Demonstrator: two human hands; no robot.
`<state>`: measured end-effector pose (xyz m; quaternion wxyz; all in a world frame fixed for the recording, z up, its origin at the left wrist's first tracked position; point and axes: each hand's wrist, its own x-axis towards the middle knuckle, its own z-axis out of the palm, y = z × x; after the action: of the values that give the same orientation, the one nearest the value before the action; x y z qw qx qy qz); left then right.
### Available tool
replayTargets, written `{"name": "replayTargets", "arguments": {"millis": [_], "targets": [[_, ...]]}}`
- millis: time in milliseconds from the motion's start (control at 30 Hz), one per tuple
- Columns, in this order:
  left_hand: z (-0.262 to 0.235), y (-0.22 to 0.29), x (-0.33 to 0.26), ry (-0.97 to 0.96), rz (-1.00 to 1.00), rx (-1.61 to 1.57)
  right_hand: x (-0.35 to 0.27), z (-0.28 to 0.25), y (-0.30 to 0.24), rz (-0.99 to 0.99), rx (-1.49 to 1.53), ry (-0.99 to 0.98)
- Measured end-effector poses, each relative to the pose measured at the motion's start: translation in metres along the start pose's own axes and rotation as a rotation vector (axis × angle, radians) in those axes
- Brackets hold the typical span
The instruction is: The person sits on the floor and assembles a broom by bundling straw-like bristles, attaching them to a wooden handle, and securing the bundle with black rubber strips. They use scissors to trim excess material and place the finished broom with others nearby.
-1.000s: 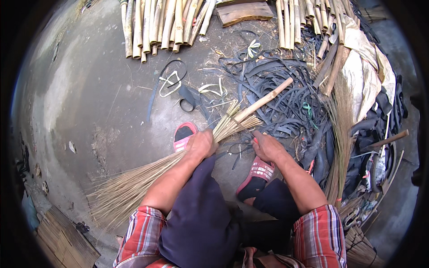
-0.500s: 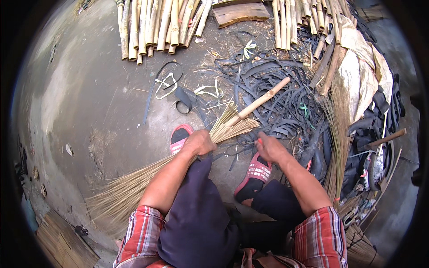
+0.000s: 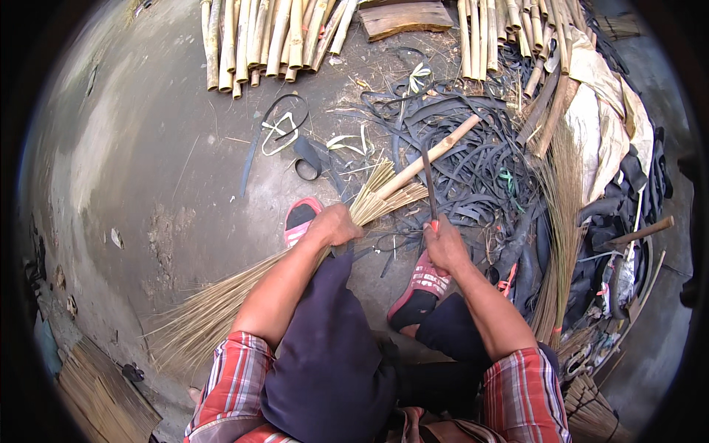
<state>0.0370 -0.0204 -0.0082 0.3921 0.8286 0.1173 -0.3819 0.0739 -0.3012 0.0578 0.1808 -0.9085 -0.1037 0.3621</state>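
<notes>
My left hand [image 3: 336, 225] is closed around a bundle of thin straw broom sticks [image 3: 221, 303] that fans out down to the left. A bamboo handle [image 3: 432, 156] sticks out of the bundle's upper end toward the top right. My right hand [image 3: 445, 245] grips a long thin dark tool with a red grip [image 3: 429, 181], pointing up beside the handle. Both feet in pink sandals [image 3: 301, 219] rest on the concrete floor below the bundle.
A tangle of black rubber strips [image 3: 480, 170] lies right of the handle. Bamboo poles [image 3: 273, 37] are stacked along the top, with a wooden block [image 3: 402, 18]. A second straw bundle [image 3: 561, 214], sacks and a hammer [image 3: 631, 236] lie at right.
My right hand has picked up the long dark tool and raised it beside the bamboo handle. The left hand keeps its grip on the bundle.
</notes>
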Motion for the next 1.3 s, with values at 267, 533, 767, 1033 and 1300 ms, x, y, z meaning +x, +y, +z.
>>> {"name": "replayTargets", "arguments": {"millis": [267,533,767,1033,1300], "targets": [[0.013,0.001,-0.023,0.243,-0.040,0.250,0.011,-0.009,-0.004,0.032,0.149,0.079],[0.001,-0.001,-0.008,0.066,0.069,0.034,0.010,-0.027,0.015,-0.080,-0.131,0.002],[0.000,-0.002,-0.001,0.071,0.067,0.007,-0.003,-0.013,-0.009,-0.174,-0.181,-0.247],[-0.004,0.007,-0.012,0.038,0.067,-0.046,-0.009,0.003,-0.029,-0.085,-0.100,-0.311],[-0.001,0.010,-0.024,0.169,0.010,0.156,0.019,-0.032,0.001,0.337,0.388,0.159]]}}
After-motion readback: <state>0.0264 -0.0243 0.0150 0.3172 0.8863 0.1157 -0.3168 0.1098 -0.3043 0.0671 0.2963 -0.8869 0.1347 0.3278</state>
